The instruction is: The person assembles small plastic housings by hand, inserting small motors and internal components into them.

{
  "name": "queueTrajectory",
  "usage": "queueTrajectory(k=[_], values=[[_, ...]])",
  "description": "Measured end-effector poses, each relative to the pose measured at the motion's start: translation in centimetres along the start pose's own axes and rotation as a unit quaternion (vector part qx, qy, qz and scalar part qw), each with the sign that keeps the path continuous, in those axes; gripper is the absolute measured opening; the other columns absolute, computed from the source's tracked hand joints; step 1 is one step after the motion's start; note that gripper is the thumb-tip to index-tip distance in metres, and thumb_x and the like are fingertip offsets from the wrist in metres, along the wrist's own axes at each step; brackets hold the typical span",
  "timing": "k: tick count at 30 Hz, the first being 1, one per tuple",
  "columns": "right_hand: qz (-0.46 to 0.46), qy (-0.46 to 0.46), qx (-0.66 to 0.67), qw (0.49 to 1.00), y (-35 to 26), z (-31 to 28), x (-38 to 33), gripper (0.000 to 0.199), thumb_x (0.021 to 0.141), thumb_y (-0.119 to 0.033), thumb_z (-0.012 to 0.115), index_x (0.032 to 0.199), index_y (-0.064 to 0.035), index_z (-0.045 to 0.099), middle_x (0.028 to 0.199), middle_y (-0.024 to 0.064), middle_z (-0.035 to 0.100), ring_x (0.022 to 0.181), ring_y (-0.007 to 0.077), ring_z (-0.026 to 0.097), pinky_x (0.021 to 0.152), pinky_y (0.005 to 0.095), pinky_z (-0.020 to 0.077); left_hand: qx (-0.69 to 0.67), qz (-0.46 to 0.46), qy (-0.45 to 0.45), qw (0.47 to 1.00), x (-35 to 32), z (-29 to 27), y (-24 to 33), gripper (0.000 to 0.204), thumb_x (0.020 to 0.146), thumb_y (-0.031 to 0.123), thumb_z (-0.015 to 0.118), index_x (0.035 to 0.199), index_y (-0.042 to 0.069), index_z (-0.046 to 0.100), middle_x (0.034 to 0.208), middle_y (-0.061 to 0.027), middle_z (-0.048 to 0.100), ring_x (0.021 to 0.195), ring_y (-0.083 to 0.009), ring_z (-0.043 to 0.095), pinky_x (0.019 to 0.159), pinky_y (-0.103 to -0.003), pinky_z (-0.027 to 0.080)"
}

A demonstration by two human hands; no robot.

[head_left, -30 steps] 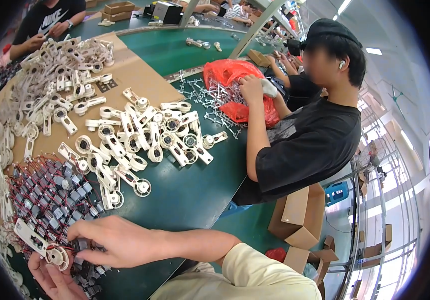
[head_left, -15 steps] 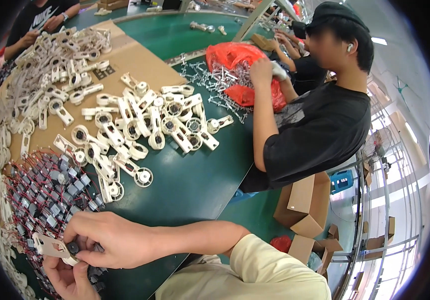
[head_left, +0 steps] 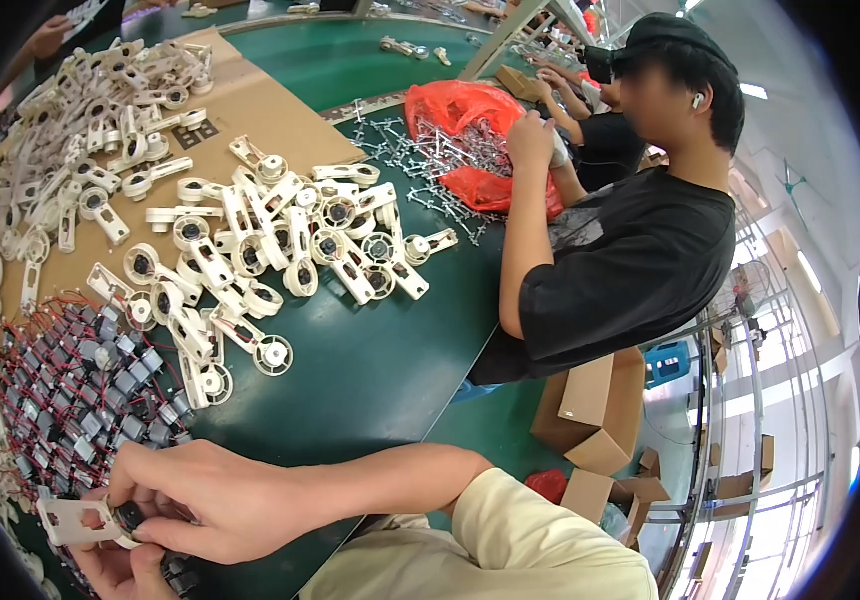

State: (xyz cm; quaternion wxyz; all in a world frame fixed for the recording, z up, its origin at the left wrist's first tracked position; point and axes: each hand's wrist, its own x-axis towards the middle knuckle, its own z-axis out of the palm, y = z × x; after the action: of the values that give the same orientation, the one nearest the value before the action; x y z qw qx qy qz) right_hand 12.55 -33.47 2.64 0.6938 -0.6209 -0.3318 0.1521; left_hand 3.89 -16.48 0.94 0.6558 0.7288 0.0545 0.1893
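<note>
Cream casing held in two bare hands over a green counter

Cream casing (head_left: 62, 522), a flat slotted arm ending in a ring, is held low over the green counter (head_left: 370, 340), in from its near edge and toward the person's left, just beside a heap of small grey motors (head_left: 130, 380) with red wires. Left hand (head_left: 135, 575): its grip is closed on the casing from below, some fingers hidden. Right hand (head_left: 210, 505): its grip pinches a black round part (head_left: 130, 515) at the ring end — whether that part sits inside the ring or only against it cannot be told.

The step in hand, as far as one can judge, is fitting the black part into the ring. The next move seems to call for a steady left hold and even pressure from the right thumb and fingers, with the part square to the ring.

Past the motors, a loose pile of similar casings (head_left: 212, 262) lies toward the counter's middle, many with dark round centres. More are heaped on a cardboard sheet (head_left: 280, 125) toward the far edge. Farther along the near edge, a co-worker (head_left: 630, 280) in black reaches into a red plastic bag (head_left: 470, 95) of silver metal pieces (head_left: 445, 145) — some lie spilled on the counter. An open cardboard box (head_left: 585, 390) stands below, off the near edge.
</note>
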Motion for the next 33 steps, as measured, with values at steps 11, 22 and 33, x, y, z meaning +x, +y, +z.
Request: queueTrajectory(k=[11, 22, 33], values=[[-0.124, 0.015, -0.060, 0.990, 1.0, 0.0, 0.0, 0.024, 0.083, -0.005, 0.063, 0.100, -0.0036, 0.046, 0.082, 0.0119, 0.051, 0.070, 0.0310, 0.055, 0.059, 0.0399, 0.0429, -0.027, -0.007, -0.024, 0.999, 0.1, -0.4, -0.4, 0.042, 0.093, 0.009, 0.060, 0.128, -0.009, 0.045, 0.120, -0.0225, 0.057, 0.101, -0.0275, 0.059, 0.086, -0.035, 0.049], [-0.078, 0.004, -0.051, 0.996, 0.8, 0.4, 0.1, 0.027, 0.084, 0.000, 0.058, 0.110, -0.0017, 0.048, 0.100, 0.0134, 0.049, 0.089, 0.0280, 0.056, 0.071, 0.0353, 0.0483, -0.113, -0.061, -0.039, 0.991, -0.2, -1.2, -0.6, 0.040, 0.089, 0.009, 0.062, 0.124, -0.001, 0.046, 0.121, -0.0094, 0.052, 0.112, -0.0191, 0.049, 0.099, -0.033, 0.037], [-0.002, 0.053, -0.103, 0.993, 1.3, 1.6, 0.2, 0.018, 0.083, 0.001, 0.065, 0.099, -0.0025, 0.057, 0.083, 0.0067, 0.055, 0.056, 0.0095, 0.054, 0.049, 0.0246, 0.0424, -0.226, -0.120, -0.108, 0.961, 0.9, 0.0, 0.6, 0.038, 0.089, -0.008, 0.051, 0.125, 0.001, 0.041, 0.117, -0.0087, 0.055, 0.104, -0.0147, 0.057, 0.090, -0.030, 0.050]])
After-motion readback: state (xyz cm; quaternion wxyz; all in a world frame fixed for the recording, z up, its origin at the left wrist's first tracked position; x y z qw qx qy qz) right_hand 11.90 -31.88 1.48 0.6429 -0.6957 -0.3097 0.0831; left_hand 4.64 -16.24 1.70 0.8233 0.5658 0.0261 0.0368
